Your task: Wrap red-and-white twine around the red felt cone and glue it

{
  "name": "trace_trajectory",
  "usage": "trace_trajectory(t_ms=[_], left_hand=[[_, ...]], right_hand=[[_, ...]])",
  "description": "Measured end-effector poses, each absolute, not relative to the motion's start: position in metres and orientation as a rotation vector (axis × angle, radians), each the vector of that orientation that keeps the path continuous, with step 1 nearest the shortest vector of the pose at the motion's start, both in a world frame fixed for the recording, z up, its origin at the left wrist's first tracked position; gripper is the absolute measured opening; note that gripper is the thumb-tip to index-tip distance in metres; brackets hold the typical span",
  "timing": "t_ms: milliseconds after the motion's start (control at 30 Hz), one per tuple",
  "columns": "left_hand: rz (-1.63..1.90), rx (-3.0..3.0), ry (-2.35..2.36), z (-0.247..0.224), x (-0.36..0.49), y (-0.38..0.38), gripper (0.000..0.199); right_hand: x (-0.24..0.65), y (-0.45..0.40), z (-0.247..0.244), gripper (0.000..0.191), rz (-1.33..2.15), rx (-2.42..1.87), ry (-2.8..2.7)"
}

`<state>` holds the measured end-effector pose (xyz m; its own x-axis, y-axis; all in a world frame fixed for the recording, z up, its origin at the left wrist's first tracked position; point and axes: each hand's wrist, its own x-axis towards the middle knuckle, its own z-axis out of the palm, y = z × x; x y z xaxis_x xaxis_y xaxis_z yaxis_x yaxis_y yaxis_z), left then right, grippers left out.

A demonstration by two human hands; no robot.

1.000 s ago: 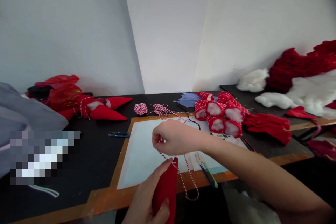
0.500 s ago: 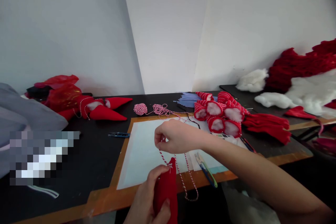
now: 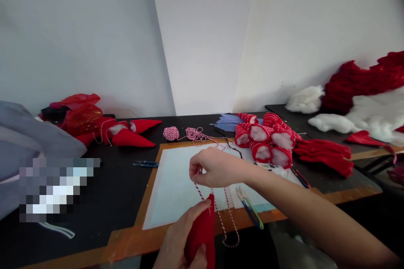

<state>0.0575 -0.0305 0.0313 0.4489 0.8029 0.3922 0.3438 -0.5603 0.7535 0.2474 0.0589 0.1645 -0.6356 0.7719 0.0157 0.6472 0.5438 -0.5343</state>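
My left hand (image 3: 184, 235) is closed round a red felt cone (image 3: 202, 227), its pointed tip up and the thumb and fingers on its sides. Above it, my right hand (image 3: 213, 167) pinches a red-and-white twisted cord (image 3: 198, 190), which runs down to the cone's tip. A slack loop of the same cord hangs to the right of the cone, past the board's front edge. Near the cone's tip are some thin white thread ends. The cone's lower end lies outside the picture.
Thread snips (image 3: 251, 210) lie to the right on the white sheet (image 3: 170, 189); blue snips (image 3: 145, 164) lie left. Behind are a cord ball (image 3: 171, 133), stuffed red cones wound with cord (image 3: 261, 151), flat red fabric pieces (image 3: 326, 155) and white stuffing (image 3: 331, 122). More red cones (image 3: 135, 138) lie left.
The whole view has shifted slightly. My left hand's fingers have moved up nearer the cone's tip, while my right hand keeps its pinch on the cord.
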Motion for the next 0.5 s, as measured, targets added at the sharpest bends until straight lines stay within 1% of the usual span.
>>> trace_trajectory(t_ms=[167,333,500], left_hand=[[1.024,2.131,0.964,0.03,0.057,-0.034,0.065],[1.089,2.124,1.038,0.029,0.057,-0.04,0.068],[1.06,2.123,1.007,0.034,0.057,-0.039,0.06]], right_hand=[[0.25,0.061,0.16,0.012,0.761,-1.183,-2.483],[0.255,0.069,0.144,0.009,0.865,-1.159,-2.421],[0.259,0.073,0.132,0.006,1.041,-1.104,-2.319]])
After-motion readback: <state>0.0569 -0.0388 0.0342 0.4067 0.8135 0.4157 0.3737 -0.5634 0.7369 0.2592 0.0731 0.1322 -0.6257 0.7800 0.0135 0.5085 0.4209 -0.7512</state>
